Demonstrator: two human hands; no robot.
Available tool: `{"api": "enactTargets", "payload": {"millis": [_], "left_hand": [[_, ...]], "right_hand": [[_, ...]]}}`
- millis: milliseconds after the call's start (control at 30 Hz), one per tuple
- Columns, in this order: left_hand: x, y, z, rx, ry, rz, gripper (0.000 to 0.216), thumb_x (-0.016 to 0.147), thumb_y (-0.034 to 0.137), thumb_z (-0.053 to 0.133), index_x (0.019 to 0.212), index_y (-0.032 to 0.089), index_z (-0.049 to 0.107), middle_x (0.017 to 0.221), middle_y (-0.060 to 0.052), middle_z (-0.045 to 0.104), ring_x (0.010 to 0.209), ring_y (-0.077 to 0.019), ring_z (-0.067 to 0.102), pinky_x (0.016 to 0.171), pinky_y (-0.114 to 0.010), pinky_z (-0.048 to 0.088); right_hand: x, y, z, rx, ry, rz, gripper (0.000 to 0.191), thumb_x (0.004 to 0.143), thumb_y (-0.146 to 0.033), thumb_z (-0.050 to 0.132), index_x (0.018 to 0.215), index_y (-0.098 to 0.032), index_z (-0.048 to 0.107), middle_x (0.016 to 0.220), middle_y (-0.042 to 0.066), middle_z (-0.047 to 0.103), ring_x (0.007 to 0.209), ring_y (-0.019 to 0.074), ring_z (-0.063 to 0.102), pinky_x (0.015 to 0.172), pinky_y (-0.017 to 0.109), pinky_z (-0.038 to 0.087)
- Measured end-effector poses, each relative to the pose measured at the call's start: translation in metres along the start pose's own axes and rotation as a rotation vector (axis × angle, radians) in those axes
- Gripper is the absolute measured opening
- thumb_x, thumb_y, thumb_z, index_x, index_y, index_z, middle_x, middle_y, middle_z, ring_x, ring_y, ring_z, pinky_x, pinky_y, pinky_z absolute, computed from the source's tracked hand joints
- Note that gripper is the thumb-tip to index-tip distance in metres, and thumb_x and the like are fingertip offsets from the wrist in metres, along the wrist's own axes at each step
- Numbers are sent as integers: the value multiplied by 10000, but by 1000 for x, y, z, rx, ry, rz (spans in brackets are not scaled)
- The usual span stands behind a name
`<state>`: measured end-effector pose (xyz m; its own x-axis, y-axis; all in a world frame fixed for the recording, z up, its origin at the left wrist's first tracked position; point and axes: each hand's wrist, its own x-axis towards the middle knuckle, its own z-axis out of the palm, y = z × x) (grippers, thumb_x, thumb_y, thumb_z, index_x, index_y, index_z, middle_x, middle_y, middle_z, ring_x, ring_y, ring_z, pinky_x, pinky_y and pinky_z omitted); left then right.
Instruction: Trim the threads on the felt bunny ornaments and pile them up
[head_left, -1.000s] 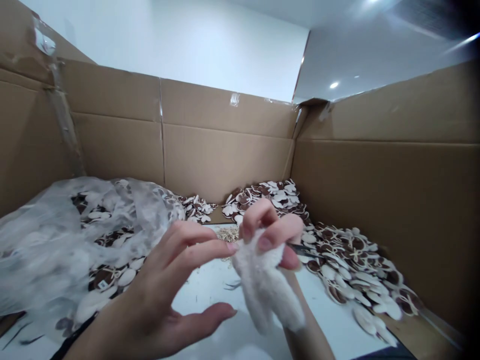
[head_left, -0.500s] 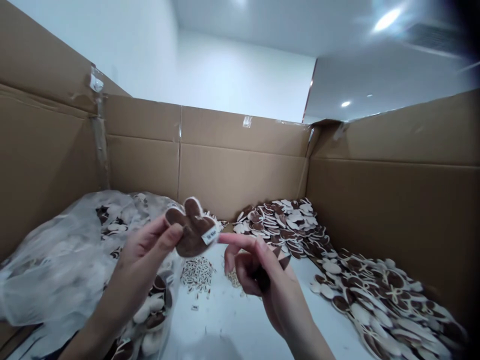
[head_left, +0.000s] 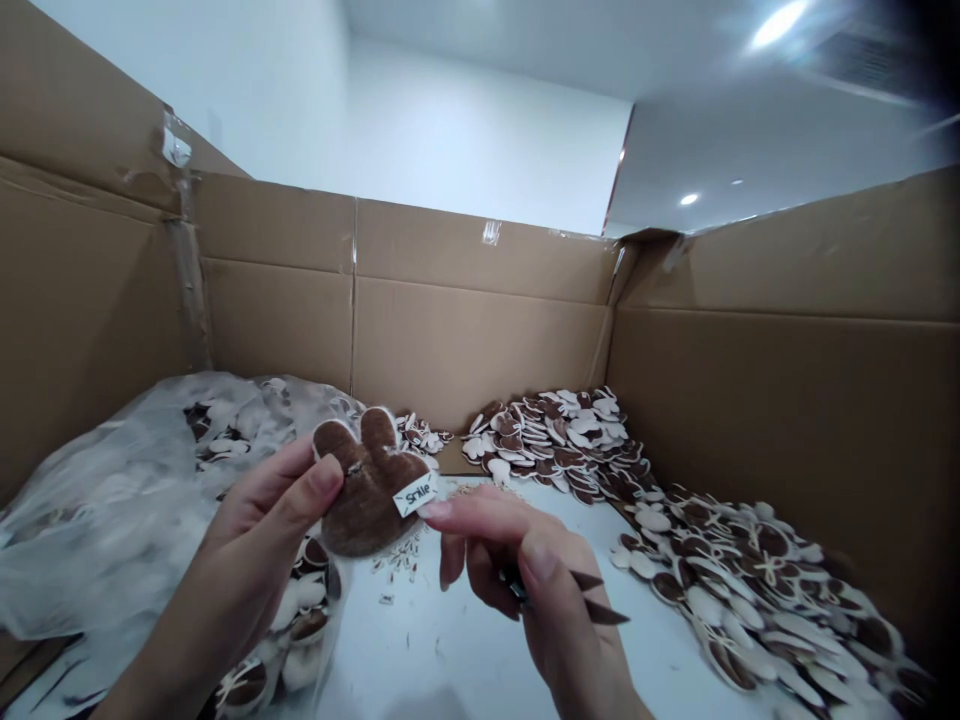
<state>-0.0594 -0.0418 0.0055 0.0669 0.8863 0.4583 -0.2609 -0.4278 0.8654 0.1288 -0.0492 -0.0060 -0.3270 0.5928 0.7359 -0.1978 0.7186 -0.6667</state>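
Observation:
A brown fuzzy bunny-shaped patch with a white edge [head_left: 364,500] is pinched between the thumb and fingers of my left hand [head_left: 262,530]. A small white label reading "Smile" [head_left: 416,493] lies slanted on its lower right side. The index fingertip of my right hand [head_left: 532,570] touches the label's lower right corner. Tucked in the curled fingers of that hand are dark tweezers [head_left: 596,597], their two pointed tips sticking out to the right, apart from the patch.
Cardboard walls [head_left: 480,330] enclose the white work surface [head_left: 405,660]. Small labels [head_left: 401,560] lie scattered behind the patch. Brown-and-white patches are heaped at the back [head_left: 555,440] and right [head_left: 765,590]. A translucent plastic bag [head_left: 127,510] with more patches sits at left.
My left hand has brought the patch lower and closer, so its label reads more clearly. My right hand has turned, and the tweezer tips now show more fully.

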Motion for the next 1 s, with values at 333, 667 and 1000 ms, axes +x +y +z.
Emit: {"api": "enactTargets", "payload": {"millis": [333, 667, 1000], "left_hand": [[0, -1, -1, -49, 28, 13, 234, 731, 453, 750, 882, 276, 730, 827, 7, 717, 731, -129, 657, 585, -137, 546], [-2, 4, 3, -81, 27, 0, 227, 713, 461, 764, 862, 291, 738, 854, 43, 730, 738, -96, 674, 592, -104, 547], [-2, -5, -5, 153, -149, 101, 178, 856, 455, 621, 924, 296, 663, 850, 52, 665, 767, -89, 622, 675, -130, 513]], "right_hand": [[-8, -7, 2, 0, -27, 3, 366, 994, -416, 338, 1196, -350, 636, 709, 10, 554, 479, 97, 311, 414, 222, 258], [-8, -13, 1, 118, -60, 73, 385, 985, -445, 345, 1204, -335, 642, 634, 4, 533, 447, 91, 284, 400, 219, 255], [-7, -6, 4, 300, 76, 164, 247, 909, -490, 512, 1043, -295, 586, 627, -32, 467, 516, 97, 354, 460, 218, 281]]}}
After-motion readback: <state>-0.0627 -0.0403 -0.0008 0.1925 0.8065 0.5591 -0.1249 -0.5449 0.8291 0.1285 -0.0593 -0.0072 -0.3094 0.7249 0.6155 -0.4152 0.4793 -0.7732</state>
